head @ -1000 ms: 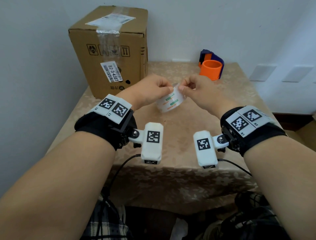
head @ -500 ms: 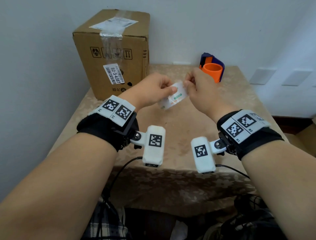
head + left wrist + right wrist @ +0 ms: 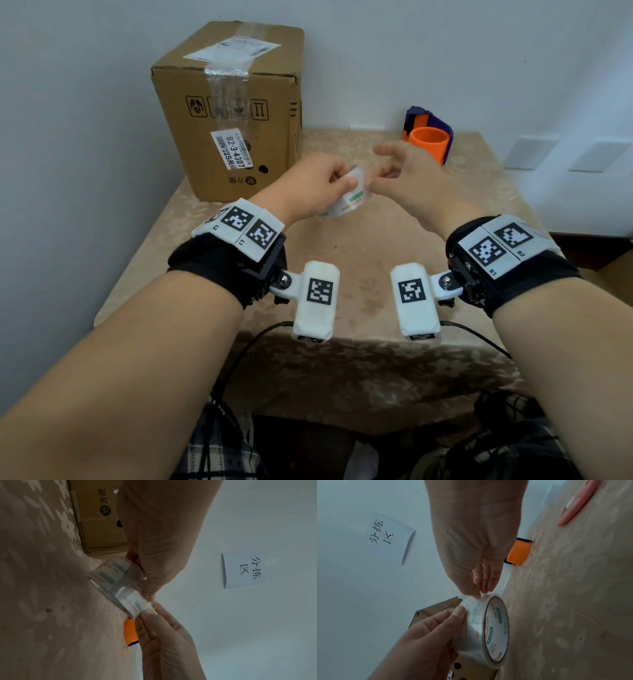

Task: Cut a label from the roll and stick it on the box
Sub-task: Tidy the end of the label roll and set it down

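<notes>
My left hand (image 3: pixel 337 180) grips a roll of clear tape (image 3: pixel 346 204) with green and orange print, held in the air over the table's middle. My right hand (image 3: pixel 378 180) meets it from the right and pinches the loose end at the roll's top edge between thumb and fingertip, with its forefinger lifted. In the left wrist view the roll (image 3: pixel 113 577) sits under my left hand (image 3: pixel 150 596), with the right hand (image 3: pixel 147 612) at its edge. The roll (image 3: pixel 488 628) faces the right wrist camera. The taped cardboard box (image 3: pixel 233 113) stands at the table's back left.
An orange and dark blue tape dispenser (image 3: pixel 430 144) stands at the back right of the beige patterned tablecloth (image 3: pixel 342 267). A flat salmon-pink object (image 3: pixel 575 504) lies on the cloth to the right. A paper sign (image 3: pixel 243 570) hangs on the wall behind.
My right hand's fingers have spread and its forefinger has lifted off, while its thumb stays at the roll's edge. The left hand keeps its grip on the roll.
</notes>
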`<state>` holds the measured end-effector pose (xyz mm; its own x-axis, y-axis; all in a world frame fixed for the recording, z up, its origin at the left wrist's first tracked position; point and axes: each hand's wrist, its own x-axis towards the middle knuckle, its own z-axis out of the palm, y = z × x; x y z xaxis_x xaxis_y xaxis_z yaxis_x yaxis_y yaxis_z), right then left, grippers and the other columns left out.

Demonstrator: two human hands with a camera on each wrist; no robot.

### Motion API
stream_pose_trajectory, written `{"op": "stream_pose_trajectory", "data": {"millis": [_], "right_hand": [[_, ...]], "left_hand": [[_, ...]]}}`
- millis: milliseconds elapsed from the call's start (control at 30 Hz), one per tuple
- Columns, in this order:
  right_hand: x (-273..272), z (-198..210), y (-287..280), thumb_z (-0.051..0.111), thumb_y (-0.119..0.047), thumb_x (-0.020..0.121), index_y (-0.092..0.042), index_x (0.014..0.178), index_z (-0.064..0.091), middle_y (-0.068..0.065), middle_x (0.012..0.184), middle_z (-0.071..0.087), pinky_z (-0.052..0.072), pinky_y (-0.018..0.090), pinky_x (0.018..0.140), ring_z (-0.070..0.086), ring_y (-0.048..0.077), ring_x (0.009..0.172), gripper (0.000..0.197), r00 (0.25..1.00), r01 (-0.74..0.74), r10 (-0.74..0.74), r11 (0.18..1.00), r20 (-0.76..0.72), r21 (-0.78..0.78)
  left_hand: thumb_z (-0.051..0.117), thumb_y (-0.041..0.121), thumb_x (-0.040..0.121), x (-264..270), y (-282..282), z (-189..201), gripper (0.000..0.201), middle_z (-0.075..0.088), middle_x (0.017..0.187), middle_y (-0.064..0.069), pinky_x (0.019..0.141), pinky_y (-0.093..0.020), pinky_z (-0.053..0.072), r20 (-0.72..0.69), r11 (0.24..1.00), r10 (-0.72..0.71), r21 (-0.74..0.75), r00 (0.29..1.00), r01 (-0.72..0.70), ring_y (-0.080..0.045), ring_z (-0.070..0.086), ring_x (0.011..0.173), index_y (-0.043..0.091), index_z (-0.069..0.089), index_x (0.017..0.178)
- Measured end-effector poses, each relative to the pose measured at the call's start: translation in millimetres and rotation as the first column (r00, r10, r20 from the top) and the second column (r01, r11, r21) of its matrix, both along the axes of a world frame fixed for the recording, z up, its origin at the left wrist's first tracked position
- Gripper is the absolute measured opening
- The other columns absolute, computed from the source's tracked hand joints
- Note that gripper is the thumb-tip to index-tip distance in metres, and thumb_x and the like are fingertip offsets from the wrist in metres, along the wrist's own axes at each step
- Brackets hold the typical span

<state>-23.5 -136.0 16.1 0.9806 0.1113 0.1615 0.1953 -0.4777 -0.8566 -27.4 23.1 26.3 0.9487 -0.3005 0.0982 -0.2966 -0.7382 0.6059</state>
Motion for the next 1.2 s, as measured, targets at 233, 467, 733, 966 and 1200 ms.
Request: {"op": "stream_pose_trajectory", "data": {"millis": [233,467,733,966,1200], "right_hand": [[3.6,-0.1,0.6,0.063,-0.004,0.085,-0.003,0.099,0.070,0.004,0.089,0.065,0.050,0.024,0.080,0.058,0.012,0.081,0.016,0.990,0.089,-0.086,0.996,0.114,-0.023],[6.4,3.0,-5.8,0.056,-0.013,0.092,-0.006,0.104,0.065,0.004,0.096,0.064,0.045,0.017,0.075,0.054,0.010,0.085,0.017,0.949,0.247,-0.226,0.966,0.219,-0.076],[-5.8,19.6,-12.9,0.054,-0.013,0.093,-0.009,0.105,0.067,-0.002,0.094,0.062,0.041,-0.002,0.064,0.051,0.007,0.084,0.018,0.956,0.243,-0.193,0.942,0.222,-0.232],[-9.8,26.3,-7.0,0.053,-0.013,0.093,-0.007,0.102,0.066,0.000,0.092,0.063,0.040,0.006,0.057,0.054,0.009,0.081,0.017,0.968,0.175,-0.121,0.954,0.220,-0.243],[-11.1,27.5,4.8,0.053,-0.012,0.091,-0.011,0.091,0.063,-0.013,0.069,0.053,0.039,0.002,0.058,0.048,-0.001,0.062,0.011,0.963,0.144,-0.094,0.971,0.251,-0.189]], "left_hand": [[0.055,0.027,0.093,-1.4,-1.4,0.4,0.020,0.062,0.080,0.003,0.066,-0.025,0.044,-0.025,0.998,-0.013,-0.063,1.000,0.012,-0.012,0.056,0.074,0.010,0.065,0.097],[0.059,0.022,0.090,-5.3,-9.2,14.2,0.011,0.065,0.082,-0.002,0.072,-0.029,0.047,0.013,0.992,-0.032,-0.122,0.999,0.033,-0.014,0.058,0.076,0.014,0.065,0.087],[0.051,0.030,0.094,0.1,-12.7,26.8,0.022,0.057,0.089,0.001,0.080,-0.031,0.039,0.188,0.990,-0.012,0.140,0.982,-0.015,-0.017,0.052,0.086,0.012,0.062,0.101],[0.046,0.024,0.096,3.1,-6.0,6.0,0.020,0.055,0.088,-0.009,0.070,-0.031,0.038,0.112,0.974,0.039,0.219,0.993,-0.063,-0.023,0.051,0.081,0.008,0.057,0.093],[0.044,0.024,0.097,5.1,-7.4,-2.4,0.025,0.062,0.094,-0.014,0.069,-0.031,0.037,0.093,0.977,0.095,0.180,0.991,-0.111,-0.028,0.056,0.085,0.003,0.058,0.099]]}}
